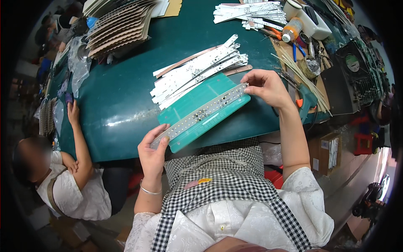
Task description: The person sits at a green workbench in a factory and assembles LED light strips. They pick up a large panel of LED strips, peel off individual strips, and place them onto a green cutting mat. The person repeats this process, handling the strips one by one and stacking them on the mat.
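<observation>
A long, pale circuit board strip [197, 115] with rows of small holes and dark components slants across in front of me. My left hand [153, 147] pinches its lower left end between thumb and fingers. The upper right end is pinched by my right hand [268, 89]. Beneath the strip lies a flat green plastic plate [212, 88], partly hidden by it. Just beyond the plate is a loose pile of white circuit board strips [197, 69], with some brown strips among them.
The dark green table [121, 101] carries more white strips [252, 12] at the far right. Stacked corrugated cardboard sheets [121, 27] stand far left. Tools, a bottle [292, 29], thin sticks [304, 75] and a glue gun [307, 101] crowd the right side. Another person [71, 185] sits at left.
</observation>
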{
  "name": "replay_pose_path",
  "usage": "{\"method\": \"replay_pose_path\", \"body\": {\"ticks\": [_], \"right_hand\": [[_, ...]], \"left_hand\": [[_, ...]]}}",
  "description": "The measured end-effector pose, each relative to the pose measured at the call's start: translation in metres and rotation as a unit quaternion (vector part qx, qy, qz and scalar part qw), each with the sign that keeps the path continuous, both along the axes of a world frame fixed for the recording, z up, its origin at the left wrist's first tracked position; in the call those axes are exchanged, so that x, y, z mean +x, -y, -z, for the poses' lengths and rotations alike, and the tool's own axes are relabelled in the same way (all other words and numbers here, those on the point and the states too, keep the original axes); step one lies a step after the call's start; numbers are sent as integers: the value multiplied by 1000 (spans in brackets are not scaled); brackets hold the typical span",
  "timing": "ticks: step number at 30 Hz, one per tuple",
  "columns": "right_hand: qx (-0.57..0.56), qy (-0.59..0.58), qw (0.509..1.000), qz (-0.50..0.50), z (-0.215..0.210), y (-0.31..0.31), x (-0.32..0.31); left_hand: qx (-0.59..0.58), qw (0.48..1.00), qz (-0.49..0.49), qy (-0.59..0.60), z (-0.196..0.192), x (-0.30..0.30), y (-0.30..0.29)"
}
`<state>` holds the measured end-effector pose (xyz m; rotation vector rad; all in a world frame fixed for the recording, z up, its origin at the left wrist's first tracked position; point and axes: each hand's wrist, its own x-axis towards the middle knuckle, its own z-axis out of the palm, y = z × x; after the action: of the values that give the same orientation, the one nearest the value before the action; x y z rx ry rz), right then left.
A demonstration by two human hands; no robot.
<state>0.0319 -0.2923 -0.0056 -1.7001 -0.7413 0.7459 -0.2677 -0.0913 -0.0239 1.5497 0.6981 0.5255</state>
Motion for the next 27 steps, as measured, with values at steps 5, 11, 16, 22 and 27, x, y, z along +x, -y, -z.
{"method": "replay_pose_path", "body": {"ticks": [5, 11, 16, 22, 27], "right_hand": [[-33, 99, 994, -29, -7, -5, 3], [-35, 180, 983, -21, -9, -4, -2], [12, 283, 959, -6, -2, 2, -5], [102, 419, 899, 80, 17, 5, -22], [155, 473, 862, 101, 22, 4, -24]], "left_hand": [[-23, 999, -23, -14, -1, -4, 7], [196, 981, -1, -3, 6, 0, 6], [283, 958, 15, 36, 7, 0, 15], [388, 913, 27, 122, 18, 2, 18], [436, 883, 91, 146, 18, 0, 6]]}}
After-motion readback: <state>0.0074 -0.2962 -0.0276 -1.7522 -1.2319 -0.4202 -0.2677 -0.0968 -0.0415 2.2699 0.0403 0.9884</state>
